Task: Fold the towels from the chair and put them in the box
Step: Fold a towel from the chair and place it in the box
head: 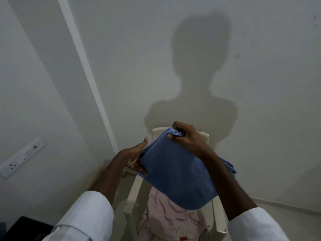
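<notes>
Both hands' grip on blue towel (175, 173)

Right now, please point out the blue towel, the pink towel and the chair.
blue towel (175, 176): head view, middle of the hanging cloth.
pink towel (166, 216): head view, crumpled part on the seat.
chair (132, 193): head view, its left armrest.
</notes>
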{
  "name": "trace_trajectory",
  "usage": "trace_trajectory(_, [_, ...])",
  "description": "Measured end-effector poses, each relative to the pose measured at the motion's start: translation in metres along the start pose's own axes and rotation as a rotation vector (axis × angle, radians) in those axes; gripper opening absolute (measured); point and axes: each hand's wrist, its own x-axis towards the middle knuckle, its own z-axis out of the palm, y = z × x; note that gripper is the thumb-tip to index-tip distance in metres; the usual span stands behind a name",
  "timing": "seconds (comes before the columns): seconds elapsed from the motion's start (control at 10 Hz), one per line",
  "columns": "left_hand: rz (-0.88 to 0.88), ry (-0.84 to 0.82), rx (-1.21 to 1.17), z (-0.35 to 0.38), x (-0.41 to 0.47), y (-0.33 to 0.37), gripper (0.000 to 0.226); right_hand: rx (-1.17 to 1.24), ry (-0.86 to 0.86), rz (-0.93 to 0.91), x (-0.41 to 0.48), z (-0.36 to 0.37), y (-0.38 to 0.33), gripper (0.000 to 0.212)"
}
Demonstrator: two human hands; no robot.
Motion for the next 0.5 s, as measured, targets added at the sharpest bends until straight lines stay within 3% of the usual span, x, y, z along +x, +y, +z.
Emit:
trace_trajectory(0.1, [0.011,-0.033,-0.03,0.003,0.001,0.0,0.088,-0.024,-0.054,-0.024,-0.001,0.003,-0.004,0.03])
trace_trajectory(0.2, [0.129,0.005,-0.017,0.003,-0.003,0.005,0.024,-0.049,-0.098,-0.047,-0.001,0.002,-0.008,0.026])
trace_trajectory(0.3, [0.217,0.071,-0.037,0.002,-0.005,0.01,0.013,-0.065,-0.131,-0.045,-0.001,0.002,-0.009,0.028])
trace_trajectory(0.4, [0.291,0.156,-0.087,0.001,-0.002,0.016,0.022,-0.091,-0.199,-0.059,-0.002,0.007,-0.01,0.037])
trace_trajectory(0.5, [0.314,0.208,-0.161,-0.001,0.001,0.019,0.033,-0.064,-0.223,-0.063,-0.004,0.012,-0.011,0.03])
